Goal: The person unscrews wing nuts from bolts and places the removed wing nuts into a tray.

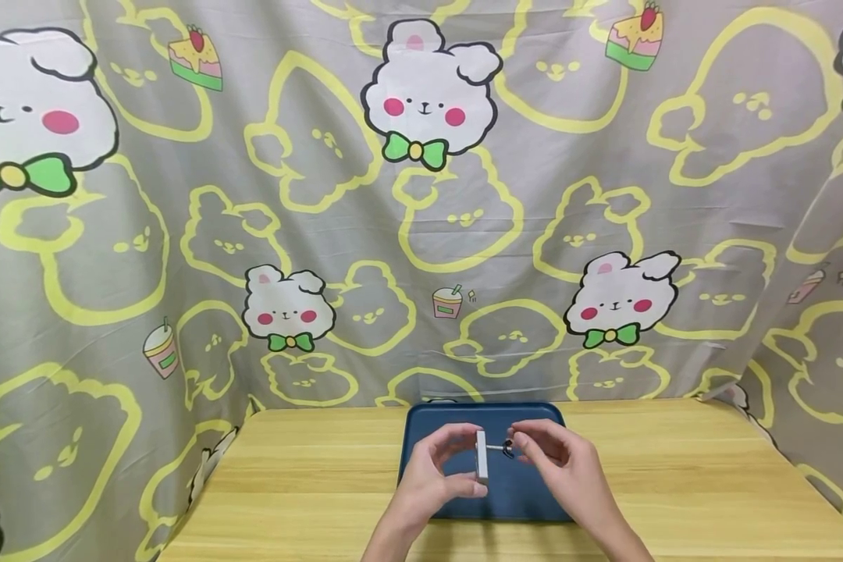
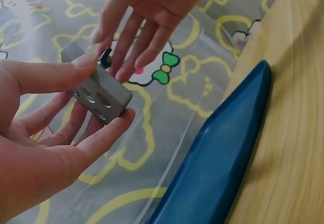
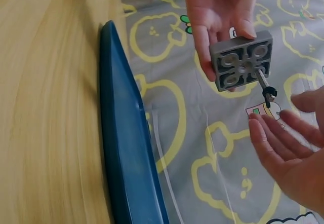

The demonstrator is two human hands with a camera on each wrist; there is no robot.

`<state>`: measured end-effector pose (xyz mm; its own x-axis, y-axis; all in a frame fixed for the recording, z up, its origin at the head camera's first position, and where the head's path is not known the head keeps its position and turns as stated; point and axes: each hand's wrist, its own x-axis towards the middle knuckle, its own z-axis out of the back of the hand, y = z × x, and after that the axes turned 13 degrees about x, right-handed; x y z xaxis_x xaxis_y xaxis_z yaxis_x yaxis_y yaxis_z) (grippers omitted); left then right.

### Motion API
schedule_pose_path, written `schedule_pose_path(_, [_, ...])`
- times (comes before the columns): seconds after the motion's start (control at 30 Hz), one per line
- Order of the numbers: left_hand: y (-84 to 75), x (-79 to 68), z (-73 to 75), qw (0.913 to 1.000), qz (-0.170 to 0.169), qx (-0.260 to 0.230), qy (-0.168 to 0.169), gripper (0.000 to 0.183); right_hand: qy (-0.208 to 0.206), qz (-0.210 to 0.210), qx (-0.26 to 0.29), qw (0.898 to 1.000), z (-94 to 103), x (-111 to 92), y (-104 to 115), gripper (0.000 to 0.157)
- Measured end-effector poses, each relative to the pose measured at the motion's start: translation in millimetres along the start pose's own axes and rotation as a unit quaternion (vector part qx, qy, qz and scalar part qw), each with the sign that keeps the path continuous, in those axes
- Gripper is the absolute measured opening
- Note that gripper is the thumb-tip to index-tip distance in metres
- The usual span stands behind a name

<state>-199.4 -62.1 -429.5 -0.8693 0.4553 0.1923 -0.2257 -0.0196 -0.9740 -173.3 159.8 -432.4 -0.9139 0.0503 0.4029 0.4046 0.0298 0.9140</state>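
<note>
My left hand (image 1: pixel 428 472) grips a square grey plate (image 1: pixel 482 459) by its edges, thumb on one edge and fingers on the opposite one. In the left wrist view one face of the plate shows round holes; in the right wrist view the other face is recessed and ribbed. From the ribbed face sticks out a threaded bolt (image 3: pixel 261 77), with a black wing-shaped piece (image 3: pixel 270 93) near its free end. My right hand (image 1: pixel 565 460) is beside that end, its fingers loosely bent and apart. The right wrist view shows a gap between the fingertips (image 3: pixel 255 122) and the black piece.
A blue tray (image 1: pixel 520 499) with a raised rim lies under both hands on the wood-grain table (image 1: pixel 309 468). Behind the table and at both sides hangs a grey patterned cloth (image 1: pixel 365 234).
</note>
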Motion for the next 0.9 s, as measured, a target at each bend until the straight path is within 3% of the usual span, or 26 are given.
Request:
schedule_pose_path(0.17, [-1.6,-0.8,-2.8,0.9998,-0.007,0.018,0.000,0.062,0.008,-0.125,0.067,0.990,4.9,3.2,0.8,0.032])
schedule_pose_path(0.33, [-1.7,-0.6,-4.7,0.9993,-0.015,0.035,0.004,0.063,0.049,-0.177,0.103,0.977,9.2,5.1,0.0,0.041])
schedule_pose_path(0.63, [-3.0,-1.0,-6.6,0.9990,-0.014,0.042,0.008,0.063,0.068,-0.207,0.128,0.967,12.2,6.1,-1.0,0.039])
schedule_pose_path(0.9, [-1.9,0.0,-6.8,0.9990,-0.006,0.043,0.004,0.062,0.076,-0.191,0.122,0.971,13.9,5.5,-2.2,0.037])
